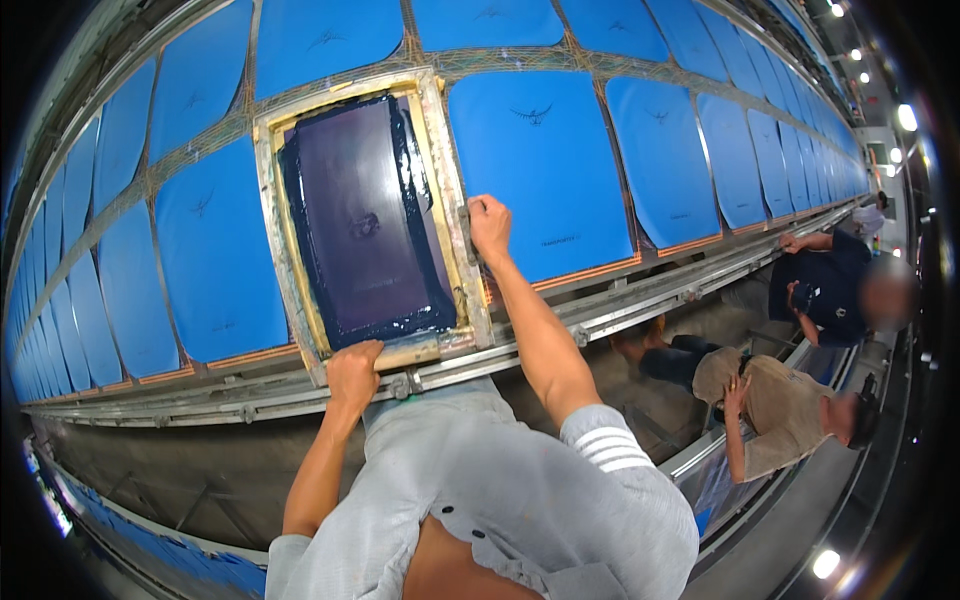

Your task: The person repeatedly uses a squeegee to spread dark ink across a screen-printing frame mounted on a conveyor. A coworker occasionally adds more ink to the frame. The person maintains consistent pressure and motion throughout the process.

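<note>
A screen printing frame (268, 215) with worn, ink-stained wooden edges lies over the blue panels. Its dark purple mesh (352, 225) is ringed by thick, glossy dark blue ink (412, 175). My left hand (354, 376) is closed over the near edge of the frame, toward its left corner. Beside those fingers a pale wooden bar (412, 352) runs along the near end. My right hand (490, 228) is closed on the frame's right side, around the middle of its length. The fingertips of both hands are partly hidden.
Rows of blue panels (540, 190) with small dark prints cover the long table to both sides. A metal rail (600, 325) edges its near side. At right, one person in a brown shirt (775, 410) and another in dark clothing (825, 285) stand along the aisle.
</note>
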`<state>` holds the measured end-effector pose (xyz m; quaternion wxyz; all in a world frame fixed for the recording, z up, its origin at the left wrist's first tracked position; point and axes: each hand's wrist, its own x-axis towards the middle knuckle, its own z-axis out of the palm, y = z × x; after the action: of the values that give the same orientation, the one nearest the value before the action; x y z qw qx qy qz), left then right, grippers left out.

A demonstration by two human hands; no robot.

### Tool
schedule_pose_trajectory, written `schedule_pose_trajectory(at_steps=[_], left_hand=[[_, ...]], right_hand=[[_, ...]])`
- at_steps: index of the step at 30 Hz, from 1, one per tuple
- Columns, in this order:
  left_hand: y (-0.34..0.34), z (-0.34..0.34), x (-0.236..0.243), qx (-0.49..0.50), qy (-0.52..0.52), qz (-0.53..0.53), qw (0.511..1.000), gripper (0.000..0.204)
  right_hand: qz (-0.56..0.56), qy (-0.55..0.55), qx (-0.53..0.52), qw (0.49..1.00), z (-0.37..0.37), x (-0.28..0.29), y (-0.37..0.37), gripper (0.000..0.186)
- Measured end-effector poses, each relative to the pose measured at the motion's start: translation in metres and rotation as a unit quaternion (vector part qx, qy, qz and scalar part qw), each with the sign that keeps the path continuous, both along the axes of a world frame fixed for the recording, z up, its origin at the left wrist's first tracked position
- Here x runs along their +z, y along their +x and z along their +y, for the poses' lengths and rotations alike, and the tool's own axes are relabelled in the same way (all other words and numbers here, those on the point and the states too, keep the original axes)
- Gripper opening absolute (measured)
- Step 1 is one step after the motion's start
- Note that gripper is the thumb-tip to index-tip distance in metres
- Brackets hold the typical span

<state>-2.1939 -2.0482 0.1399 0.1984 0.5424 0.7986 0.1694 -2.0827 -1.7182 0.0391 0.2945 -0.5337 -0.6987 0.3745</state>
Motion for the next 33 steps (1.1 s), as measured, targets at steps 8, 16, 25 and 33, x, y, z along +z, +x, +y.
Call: schedule_pose_trajectory(at_steps=[8,16,25,33], left_hand=[[-0.051,0.041,0.006,0.02,0.064,0.093,0.993,0.047],[-0.198,0.218,0.021,0.03,0.055,0.146,0.987,0.038],[-0.308,0.357,0.065,-0.007,-0.09,0.081,0.993,0.035],[-0.253,0.307,0.045,-0.01,-0.067,0.148,0.987,0.033]], right_hand=[[-0.068,-0.061,-0.005,0.996,-0.008,0.031,-0.011,0.027],[-0.051,0.24,0.059,0.968,0.028,0.111,-0.076,0.045],[-0.299,0.153,0.493,0.802,0.156,0.189,-0.277,0.029],[-0.269,0.18,0.446,0.834,0.102,0.138,-0.23,0.017]])
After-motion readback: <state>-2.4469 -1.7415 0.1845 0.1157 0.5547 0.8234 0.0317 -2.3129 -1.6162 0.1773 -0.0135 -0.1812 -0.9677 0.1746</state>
